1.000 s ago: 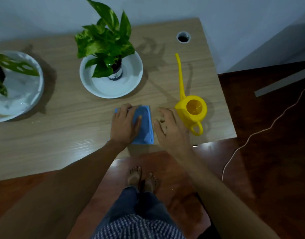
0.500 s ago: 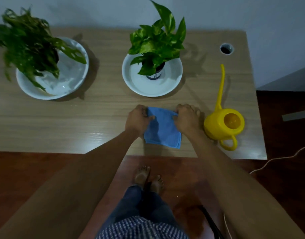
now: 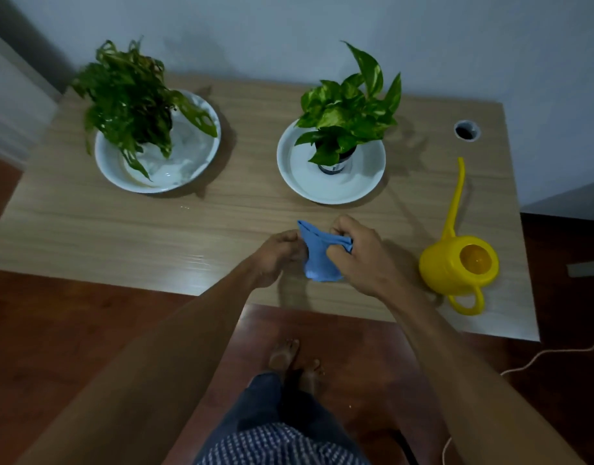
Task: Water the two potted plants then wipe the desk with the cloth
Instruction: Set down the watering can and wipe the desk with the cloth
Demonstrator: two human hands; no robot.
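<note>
Wooden and pale, our desk (image 3: 87, 229) stands against a plain wall, with a dark red floor below it. We hold the blue cloth (image 3: 317, 260) up just over the near edge of the desk, between our two hands. Our left hand (image 3: 275, 253) pinches its left side with curled fingers. Our right hand (image 3: 359, 260) has its fingers curled around the top right part and bunches it up.

We think the cloth is very light and soft. It hangs and folds, so it will not keep its shape. It cannot break. A good place to hold it is by the corners or edges if we want to open it out. For wiping, we think it is better to lay it flat and press on top with one hand.

Behind the cloth sit two potted plants in white bowls, the dark leafy plant (image 3: 127, 102) on the left and the bright green plant (image 3: 349, 109) in the middle. Our yellow watering can (image 3: 456, 266) stands on the desk to the right, near our right hand but not touching it.
</note>
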